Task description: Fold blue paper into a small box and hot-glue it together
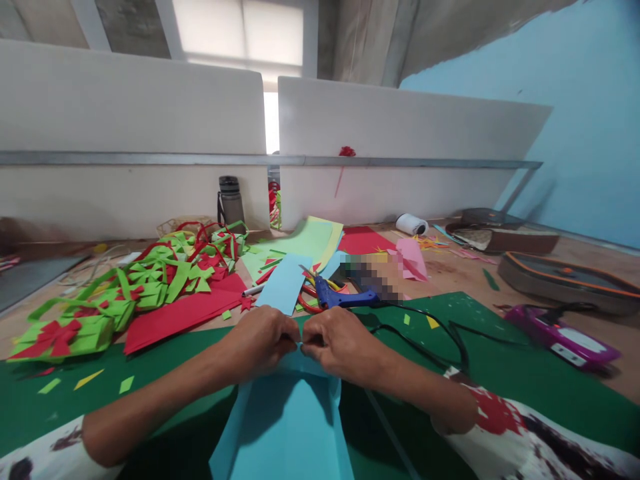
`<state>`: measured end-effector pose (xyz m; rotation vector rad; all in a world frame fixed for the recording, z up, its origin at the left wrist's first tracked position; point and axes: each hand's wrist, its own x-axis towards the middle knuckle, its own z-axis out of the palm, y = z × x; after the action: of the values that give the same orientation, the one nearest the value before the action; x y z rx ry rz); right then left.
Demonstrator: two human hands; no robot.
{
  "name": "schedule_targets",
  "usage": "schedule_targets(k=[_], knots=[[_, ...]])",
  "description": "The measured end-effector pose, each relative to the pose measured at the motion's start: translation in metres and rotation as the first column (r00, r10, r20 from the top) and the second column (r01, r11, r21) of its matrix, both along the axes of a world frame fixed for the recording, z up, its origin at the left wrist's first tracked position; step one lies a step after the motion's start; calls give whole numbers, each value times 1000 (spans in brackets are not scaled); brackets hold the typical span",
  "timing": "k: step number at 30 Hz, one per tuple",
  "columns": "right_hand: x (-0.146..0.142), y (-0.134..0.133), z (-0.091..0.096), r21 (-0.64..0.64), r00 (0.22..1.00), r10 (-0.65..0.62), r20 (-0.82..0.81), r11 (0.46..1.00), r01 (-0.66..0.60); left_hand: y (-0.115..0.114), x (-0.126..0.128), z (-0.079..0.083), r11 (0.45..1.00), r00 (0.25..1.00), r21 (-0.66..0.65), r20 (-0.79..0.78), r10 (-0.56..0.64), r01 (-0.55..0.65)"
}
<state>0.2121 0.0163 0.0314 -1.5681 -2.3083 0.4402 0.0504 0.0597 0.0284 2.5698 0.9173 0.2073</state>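
A large sheet of light blue paper (285,427) lies before me, its long sides creased and standing up. At its far end my left hand (265,337) and my right hand (333,340) come close together. The fingertips of both hands pinch the paper's far edge, almost touching each other. Just beyond the hands lie a smaller light blue paper strip (285,283) and a blue hot glue gun (345,293). Red-handled scissors (311,293) sit partly hidden beside the gun.
A green cutting mat (190,377) covers the near table. Green paper bags with red bows (60,337) and folded red paper (185,313) fill the left. A black cable (430,357), purple power strip (565,337) and brown case (570,283) lie right. A bottle (231,203) stands behind.
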Motion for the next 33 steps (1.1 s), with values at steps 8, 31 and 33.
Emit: schedule_targets(k=[8,31,33], knots=[[2,1,-2,11,999,3,48,1000,-3,4,-1,-3,1000,1000,-3,12,18,-18],[3,6,-8,21,994,-25,108,1000,23,31,-5,9,978,980,-70,54,-193,197],[4,7,-8,14,995,-25,93,1000,24,47,1,24,980,979,-66,97,-180,187]])
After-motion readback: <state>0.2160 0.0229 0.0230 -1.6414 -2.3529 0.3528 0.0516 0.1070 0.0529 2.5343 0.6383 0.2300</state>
